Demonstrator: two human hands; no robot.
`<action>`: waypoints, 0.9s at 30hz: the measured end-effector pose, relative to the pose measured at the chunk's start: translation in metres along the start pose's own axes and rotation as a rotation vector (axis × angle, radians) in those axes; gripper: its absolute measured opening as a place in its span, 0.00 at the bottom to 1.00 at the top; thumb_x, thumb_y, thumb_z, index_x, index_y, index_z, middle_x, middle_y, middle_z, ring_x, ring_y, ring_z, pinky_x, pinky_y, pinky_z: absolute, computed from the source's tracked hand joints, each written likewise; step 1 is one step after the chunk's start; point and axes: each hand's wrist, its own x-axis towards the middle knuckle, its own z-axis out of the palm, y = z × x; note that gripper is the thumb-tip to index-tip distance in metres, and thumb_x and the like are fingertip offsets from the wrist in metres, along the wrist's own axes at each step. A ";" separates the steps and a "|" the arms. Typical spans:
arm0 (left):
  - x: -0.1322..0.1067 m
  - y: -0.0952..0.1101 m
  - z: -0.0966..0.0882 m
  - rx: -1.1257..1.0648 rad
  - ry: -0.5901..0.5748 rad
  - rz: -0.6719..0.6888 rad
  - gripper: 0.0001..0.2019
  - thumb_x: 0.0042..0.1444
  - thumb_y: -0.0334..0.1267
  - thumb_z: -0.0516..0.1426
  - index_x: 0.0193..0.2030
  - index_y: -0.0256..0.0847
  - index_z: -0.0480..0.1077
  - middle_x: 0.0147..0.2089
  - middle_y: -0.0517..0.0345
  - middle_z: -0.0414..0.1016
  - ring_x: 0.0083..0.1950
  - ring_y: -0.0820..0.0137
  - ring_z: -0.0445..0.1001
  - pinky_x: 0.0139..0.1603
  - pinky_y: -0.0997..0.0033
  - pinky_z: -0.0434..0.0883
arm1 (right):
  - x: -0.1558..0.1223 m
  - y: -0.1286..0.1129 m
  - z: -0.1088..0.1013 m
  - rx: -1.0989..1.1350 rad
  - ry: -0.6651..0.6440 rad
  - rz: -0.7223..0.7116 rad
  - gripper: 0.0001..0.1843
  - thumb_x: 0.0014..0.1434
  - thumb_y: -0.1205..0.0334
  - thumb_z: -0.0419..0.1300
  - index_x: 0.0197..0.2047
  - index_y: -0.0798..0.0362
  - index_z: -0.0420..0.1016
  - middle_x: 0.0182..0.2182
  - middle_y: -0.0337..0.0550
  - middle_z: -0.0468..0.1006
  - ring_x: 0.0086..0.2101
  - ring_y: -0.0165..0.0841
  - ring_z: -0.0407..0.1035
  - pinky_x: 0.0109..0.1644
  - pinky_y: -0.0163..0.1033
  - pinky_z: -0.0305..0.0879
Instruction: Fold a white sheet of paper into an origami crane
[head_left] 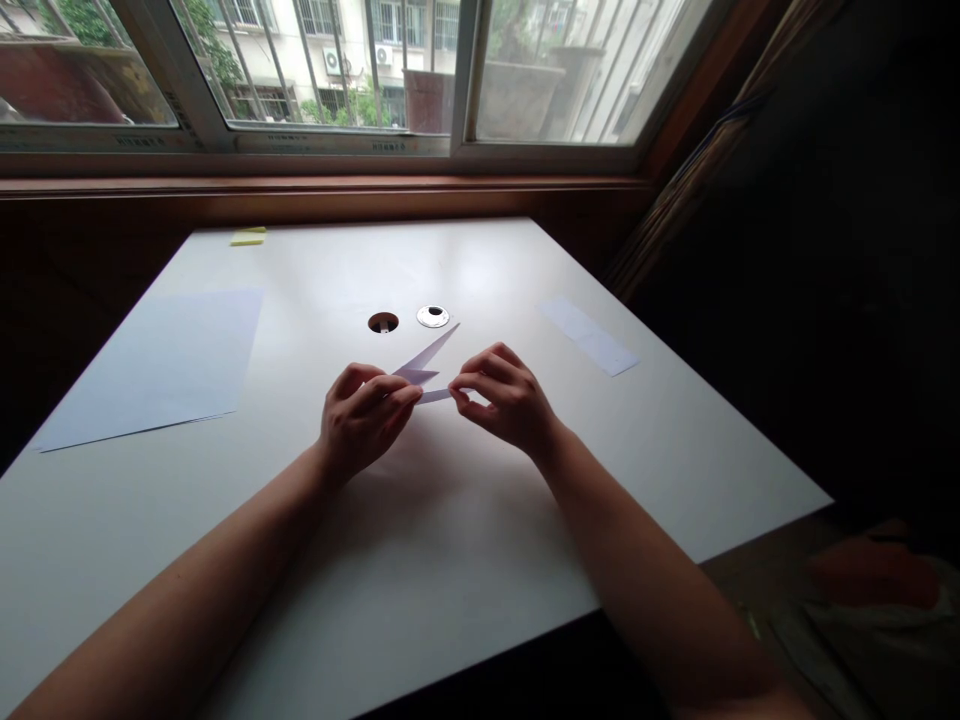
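Above the middle of the white table (480, 520) I hold a piece of folded white paper (429, 355) with pointed flaps. My left hand (367, 410) is closed on its body, thumb and fingers pinching it from the left. One long flap sticks up and to the right, and a shorter point lies below it. At the right, my right hand (506, 395) pinches the tip of a narrow strip of the same paper between thumb and fingertips. The fingers hide part of the folds.
Flat paper sheets (157, 365) lie at the left, and a creased paper strip (589, 335) at the right. Behind the hands are a round cable hole (383, 323) and its metal cover (433, 316). A yellow sticky pad (248, 236) lies near the far edge, below the window (322, 65).
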 end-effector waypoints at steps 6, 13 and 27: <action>0.001 -0.006 -0.002 0.039 0.025 -0.063 0.10 0.57 0.31 0.64 0.44 0.48 0.76 0.39 0.58 0.80 0.43 0.65 0.70 0.44 0.63 0.70 | -0.004 0.017 -0.015 -0.050 0.047 0.048 0.06 0.58 0.71 0.62 0.36 0.50 0.77 0.35 0.44 0.76 0.40 0.38 0.67 0.44 0.45 0.70; -0.001 -0.011 -0.001 0.030 0.085 -0.173 0.06 0.57 0.33 0.64 0.41 0.48 0.76 0.38 0.57 0.78 0.44 0.63 0.71 0.48 0.59 0.69 | -0.004 0.021 -0.022 0.054 0.152 0.224 0.04 0.60 0.67 0.62 0.37 0.49 0.77 0.36 0.44 0.75 0.39 0.38 0.69 0.45 0.48 0.72; 0.005 -0.008 0.008 -0.769 0.150 -0.729 0.07 0.60 0.41 0.63 0.39 0.42 0.72 0.64 0.52 0.58 0.61 0.60 0.72 0.58 0.56 0.74 | -0.014 0.015 0.029 0.801 -0.212 0.704 0.37 0.60 0.45 0.64 0.67 0.47 0.60 0.62 0.56 0.66 0.48 0.39 0.74 0.46 0.44 0.76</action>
